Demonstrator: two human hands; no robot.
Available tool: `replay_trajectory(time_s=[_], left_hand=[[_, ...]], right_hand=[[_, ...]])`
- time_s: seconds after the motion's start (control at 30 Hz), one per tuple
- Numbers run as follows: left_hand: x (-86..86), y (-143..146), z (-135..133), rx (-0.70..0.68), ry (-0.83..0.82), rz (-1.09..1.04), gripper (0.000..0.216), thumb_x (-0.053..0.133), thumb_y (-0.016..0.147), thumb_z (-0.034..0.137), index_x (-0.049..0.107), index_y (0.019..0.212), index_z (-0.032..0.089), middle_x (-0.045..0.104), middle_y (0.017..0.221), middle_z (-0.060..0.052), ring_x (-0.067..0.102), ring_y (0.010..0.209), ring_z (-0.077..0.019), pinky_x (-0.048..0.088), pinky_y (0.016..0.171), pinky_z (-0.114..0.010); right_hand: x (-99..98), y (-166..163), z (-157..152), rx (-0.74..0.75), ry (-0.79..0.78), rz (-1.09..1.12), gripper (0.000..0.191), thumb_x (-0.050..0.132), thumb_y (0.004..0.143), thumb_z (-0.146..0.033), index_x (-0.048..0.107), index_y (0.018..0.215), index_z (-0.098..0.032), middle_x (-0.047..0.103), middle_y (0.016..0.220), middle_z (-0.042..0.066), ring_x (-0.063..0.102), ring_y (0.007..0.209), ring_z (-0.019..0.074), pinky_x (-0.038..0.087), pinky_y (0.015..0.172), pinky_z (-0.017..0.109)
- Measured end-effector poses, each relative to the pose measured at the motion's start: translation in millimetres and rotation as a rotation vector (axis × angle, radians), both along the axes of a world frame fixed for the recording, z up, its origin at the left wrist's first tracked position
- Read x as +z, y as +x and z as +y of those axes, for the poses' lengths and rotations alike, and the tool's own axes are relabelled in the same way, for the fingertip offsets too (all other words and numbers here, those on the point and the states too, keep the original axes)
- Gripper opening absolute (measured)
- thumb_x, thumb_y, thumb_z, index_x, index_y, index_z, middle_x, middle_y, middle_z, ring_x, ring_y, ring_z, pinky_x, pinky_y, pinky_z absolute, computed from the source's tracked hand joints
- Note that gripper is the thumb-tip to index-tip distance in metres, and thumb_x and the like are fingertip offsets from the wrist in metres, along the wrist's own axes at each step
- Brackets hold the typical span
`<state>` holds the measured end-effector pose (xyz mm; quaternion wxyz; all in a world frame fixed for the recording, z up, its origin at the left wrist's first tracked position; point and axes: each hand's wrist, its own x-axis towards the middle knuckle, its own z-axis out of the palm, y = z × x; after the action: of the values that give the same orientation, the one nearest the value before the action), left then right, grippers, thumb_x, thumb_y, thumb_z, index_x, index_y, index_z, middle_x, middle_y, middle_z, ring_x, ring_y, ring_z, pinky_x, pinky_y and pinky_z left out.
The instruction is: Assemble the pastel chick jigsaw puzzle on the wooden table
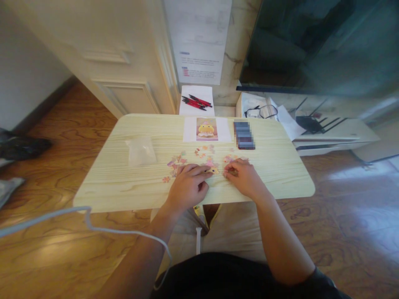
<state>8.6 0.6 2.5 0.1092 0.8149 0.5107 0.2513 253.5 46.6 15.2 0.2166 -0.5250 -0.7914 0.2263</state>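
Observation:
Several small pastel puzzle pieces lie scattered in the middle of a light wooden table. My left hand rests on the table with its fingers curled, pinching a yellow puzzle piece at its fingertips. My right hand lies just to the right, fingers curled down onto a small cluster of pieces. Behind the pieces lies a reference picture of a yellow cartoon figure on a white sheet.
A clear plastic bag lies on the table's left part, a dark phone at the back right. Red and black pens rest on a white stand behind. A white cable crosses the wooden floor at left.

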Motion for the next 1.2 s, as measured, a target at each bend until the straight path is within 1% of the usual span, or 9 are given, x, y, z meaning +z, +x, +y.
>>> replay_trajectory(time_s=[0.17, 0.3, 0.5, 0.6, 0.73, 0.87, 1.0, 1.07, 1.2], left_hand=[[-0.6, 0.0, 0.3, 0.006, 0.0, -0.028, 0.044, 0.06, 0.087, 0.014, 0.077, 0.124, 0.029, 0.072, 0.138, 0.002, 0.061, 0.122, -0.0265, 0.047, 0.111, -0.049], [-0.7, -0.1, 1.0, 0.011, 0.001, -0.032, 0.043, 0.059, 0.088, 0.015, 0.076, 0.125, 0.029, 0.072, 0.138, 0.001, 0.061, 0.122, -0.0267, 0.047, 0.11, -0.049], [-1.3, 0.4, 2.3, 0.006, 0.003, -0.046, 0.041, 0.06, 0.088, 0.015, 0.077, 0.122, 0.029, 0.073, 0.136, 0.0, 0.063, 0.122, -0.0269, 0.047, 0.111, -0.05], [-0.8, 0.3, 2.5, 0.006, -0.001, -0.046, 0.041, 0.06, 0.088, 0.015, 0.077, 0.121, 0.029, 0.073, 0.136, 0.0, 0.063, 0.122, -0.0266, 0.048, 0.111, -0.049], [-0.7, 0.2, 2.5, 0.012, -0.001, -0.039, 0.04, 0.058, 0.088, 0.015, 0.077, 0.121, 0.028, 0.073, 0.136, 0.001, 0.063, 0.121, -0.0267, 0.048, 0.111, -0.049], [-1.5, 0.4, 2.0, 0.008, 0.0, -0.034, 0.04, 0.058, 0.088, 0.015, 0.077, 0.122, 0.027, 0.073, 0.136, 0.0, 0.063, 0.121, -0.0272, 0.047, 0.11, -0.05], [-1.2, 1.0, 1.2, 0.012, -0.01, -0.044, 0.041, 0.058, 0.088, 0.014, 0.077, 0.122, 0.028, 0.074, 0.134, -0.001, 0.062, 0.121, -0.0269, 0.048, 0.11, -0.049], [-0.7, 1.3, 1.1, 0.012, -0.018, -0.045, 0.042, 0.058, 0.087, 0.014, 0.077, 0.122, 0.028, 0.074, 0.133, -0.001, 0.062, 0.121, -0.0267, 0.048, 0.11, -0.05], [0.9, 1.5, 0.9, 0.012, -0.024, -0.043, 0.043, 0.06, 0.086, 0.014, 0.077, 0.122, 0.029, 0.073, 0.134, -0.001, 0.063, 0.12, -0.0263, 0.048, 0.11, -0.05]], right_hand=[[-0.1, 18.6, 9.2, -0.06, 0.091, 0.078, 0.017, 0.067, 0.096, -0.023, 0.078, 0.108, -0.025, 0.072, 0.108, 0.007, 0.065, 0.106, 0.0244, 0.051, 0.096, 0.04], [2.8, 23.7, 25.0, -0.105, 0.173, 0.014, 0.023, 0.06, 0.098, -0.019, 0.079, 0.111, -0.023, 0.072, 0.11, 0.009, 0.064, 0.109, 0.0267, 0.05, 0.099, 0.041], [8.3, 12.9, 52.1, 0.034, 0.119, -0.158, 0.034, 0.054, 0.098, -0.01, 0.079, 0.117, -0.022, 0.072, 0.116, 0.009, 0.065, 0.109, 0.0242, 0.049, 0.103, 0.037], [10.9, 10.9, 60.7, 0.061, 0.086, -0.22, 0.029, 0.057, 0.099, -0.013, 0.079, 0.117, -0.021, 0.072, 0.117, 0.009, 0.066, 0.107, 0.0226, 0.048, 0.101, 0.033], [14.1, 10.6, 63.4, 0.031, 0.055, -0.262, 0.021, 0.06, 0.1, -0.016, 0.078, 0.109, -0.02, 0.072, 0.115, 0.009, 0.067, 0.107, 0.0219, 0.048, 0.099, 0.031], [15.8, 9.1, 62.2, 0.045, 0.06, -0.222, 0.023, 0.06, 0.1, -0.017, 0.076, 0.116, -0.02, 0.071, 0.119, 0.009, 0.067, 0.107, 0.0202, 0.047, 0.099, 0.029], [14.3, 7.4, 64.4, 0.055, 0.049, -0.216, 0.013, 0.064, 0.098, -0.02, 0.077, 0.101, -0.02, 0.071, 0.108, 0.009, 0.067, 0.096, 0.0208, 0.049, 0.091, 0.031], [13.1, 5.6, 65.7, 0.033, 0.049, -0.216, 0.011, 0.065, 0.095, -0.016, 0.075, 0.095, -0.019, 0.071, 0.105, 0.009, 0.066, 0.095, 0.0215, 0.049, 0.089, 0.032], [13.0, 0.0, 64.1, -0.01, 0.03, -0.179, 0.008, 0.064, 0.092, -0.012, 0.07, 0.092, -0.018, 0.07, 0.102, 0.009, 0.064, 0.097, 0.0217, 0.048, 0.09, 0.033]])
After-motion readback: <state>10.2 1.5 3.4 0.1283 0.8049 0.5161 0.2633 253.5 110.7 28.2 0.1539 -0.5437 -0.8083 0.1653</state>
